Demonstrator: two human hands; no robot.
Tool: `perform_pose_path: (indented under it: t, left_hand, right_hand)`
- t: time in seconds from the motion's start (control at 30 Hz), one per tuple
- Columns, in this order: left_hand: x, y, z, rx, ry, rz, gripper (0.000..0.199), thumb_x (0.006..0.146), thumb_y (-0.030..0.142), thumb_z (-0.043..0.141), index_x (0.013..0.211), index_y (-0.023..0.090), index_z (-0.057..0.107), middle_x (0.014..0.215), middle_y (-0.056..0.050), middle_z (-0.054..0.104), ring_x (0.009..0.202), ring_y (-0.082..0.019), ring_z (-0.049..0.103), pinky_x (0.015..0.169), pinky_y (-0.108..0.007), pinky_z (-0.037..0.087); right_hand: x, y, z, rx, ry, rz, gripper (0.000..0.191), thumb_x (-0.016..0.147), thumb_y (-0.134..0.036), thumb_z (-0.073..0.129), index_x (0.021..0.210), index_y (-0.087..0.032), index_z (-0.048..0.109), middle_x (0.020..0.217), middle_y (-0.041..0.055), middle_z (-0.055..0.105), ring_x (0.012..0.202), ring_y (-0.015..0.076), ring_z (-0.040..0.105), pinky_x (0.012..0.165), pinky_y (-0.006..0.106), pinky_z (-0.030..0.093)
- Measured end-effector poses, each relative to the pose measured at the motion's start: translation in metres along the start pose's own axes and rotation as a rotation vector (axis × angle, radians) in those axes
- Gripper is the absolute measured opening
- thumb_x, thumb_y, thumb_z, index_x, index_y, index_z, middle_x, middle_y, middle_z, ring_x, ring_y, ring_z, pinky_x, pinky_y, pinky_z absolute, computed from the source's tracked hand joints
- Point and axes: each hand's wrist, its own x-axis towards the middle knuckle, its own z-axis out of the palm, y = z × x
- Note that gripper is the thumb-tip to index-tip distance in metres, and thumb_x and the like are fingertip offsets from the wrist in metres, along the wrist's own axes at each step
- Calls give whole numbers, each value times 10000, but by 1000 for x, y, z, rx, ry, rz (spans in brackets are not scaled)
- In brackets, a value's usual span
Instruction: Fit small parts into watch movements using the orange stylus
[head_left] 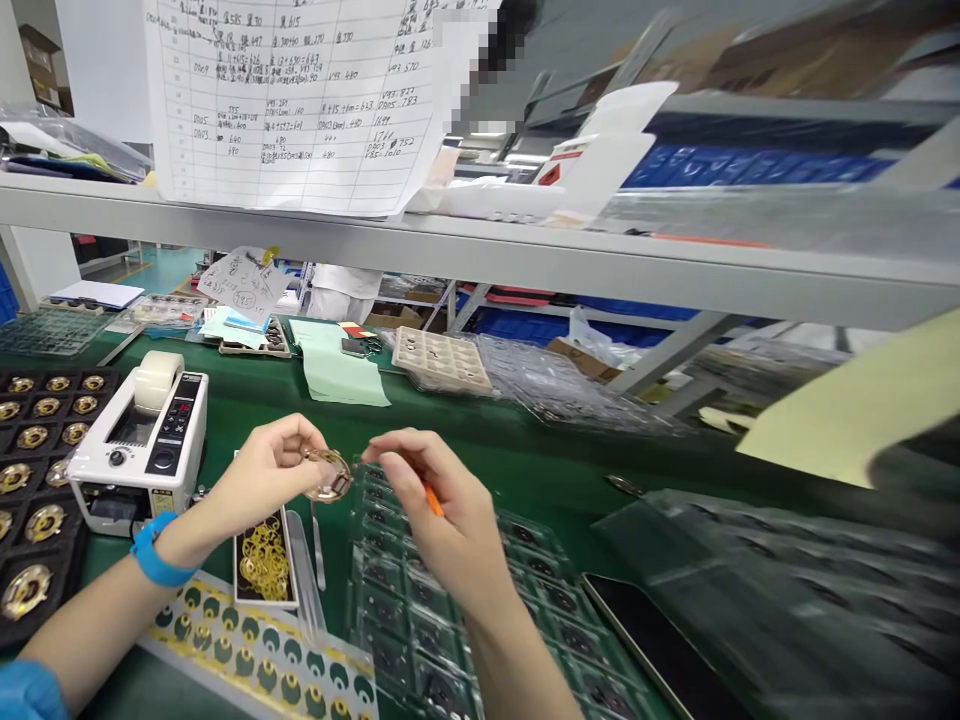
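My left hand [274, 465], with a blue band on its wrist, pinches a round gold-coloured watch case [330, 476] by its edge. The case is tilted, and its open middle shows. Just right of it, my right hand [442, 505] has its fingers curled around a slim tool with an orange handle [433, 499]. Most of that tool is hidden, and its tip is too small to make out. Below the left hand stands a white box [238, 570] with thin yellow rings [264, 560]. A clear compartment tray [397, 600] lies under the right hand.
A white tape dispenser [146, 440] stands at left beside a black foam tray of gold cases [45, 520]. A sheet of round stickers [262, 670] lies in front. A phone [660, 650] and stacked clear trays [795, 590] are at right. A grey shelf beam [480, 250] crosses above.
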Motion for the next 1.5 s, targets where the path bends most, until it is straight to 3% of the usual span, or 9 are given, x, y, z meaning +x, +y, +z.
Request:
perform_pose_path:
  t: [0.1,0.2,0.47,0.6,0.8,1.0,1.2,1.37,1.5]
  left_hand:
    - [1,0,-2,-29,-39,-25,147,683,220,667,737,152,549,655,7,596,616,-133,612,624,-259,489]
    - [1,0,-3,-19,-51,-36,132,668,213,651,706,158,538,611,20,565,542,-120,565,533,-240,468]
    - [2,3,-1,26,-12,-9,120,588,167,599,620,163,484,550,56,494,484,-60,415,452,-174,330]
    - [5,-1,-2,21,-7,-24,116,587,175,605,623,165,495,534,50,511,454,-62,414,441,-183,321]
    - [7,-4,-6,-3,-18,11,190,671,285,702,711,130,599,616,1,575,546,-93,503,523,-209,401]
    - [14,-18,-12,320,66,242,217,810,325,627,751,116,634,657,-20,568,588,-121,532,547,-228,437]
    - [19,-34,-16,609,217,502,182,893,191,533,893,110,696,729,-37,539,637,-142,526,549,-243,419]
    - [17,-49,-12,957,227,768,309,966,184,390,1007,87,681,722,-67,525,679,-203,530,604,-330,464]
    - [15,-51,-7,1180,234,854,363,1011,204,306,1071,85,643,742,-89,567,694,-215,555,625,-355,504]
  right_hand:
    - [3,0,-2,52,-184,-6,135,971,-217,459,930,-206,587,762,4,627,580,119,565,506,221,450]
    - [3,-3,0,84,-294,-47,132,964,-170,456,919,-204,576,753,1,591,603,116,540,529,222,433]
    - [0,-3,8,106,-340,-92,157,968,-156,430,840,-206,507,710,-16,511,575,102,441,527,228,347]
    - [-1,2,14,200,-359,20,315,1007,-255,348,699,-208,395,635,-26,426,554,110,393,522,238,327]
    - [1,10,9,205,-414,164,282,999,-372,374,797,-207,480,727,-2,502,634,130,437,589,256,363]
    - [6,11,17,252,-339,383,514,924,-611,393,617,-202,441,577,-15,424,543,123,376,524,265,311]
    - [8,12,24,439,-247,666,556,769,-716,547,651,-173,567,530,-29,428,471,91,306,468,257,230]
    - [6,6,30,740,-232,772,526,705,-679,664,689,-165,550,632,-20,502,456,49,278,454,235,203]
    - [5,1,32,883,-203,809,488,650,-602,766,668,-166,549,620,-27,485,452,41,249,436,226,179]
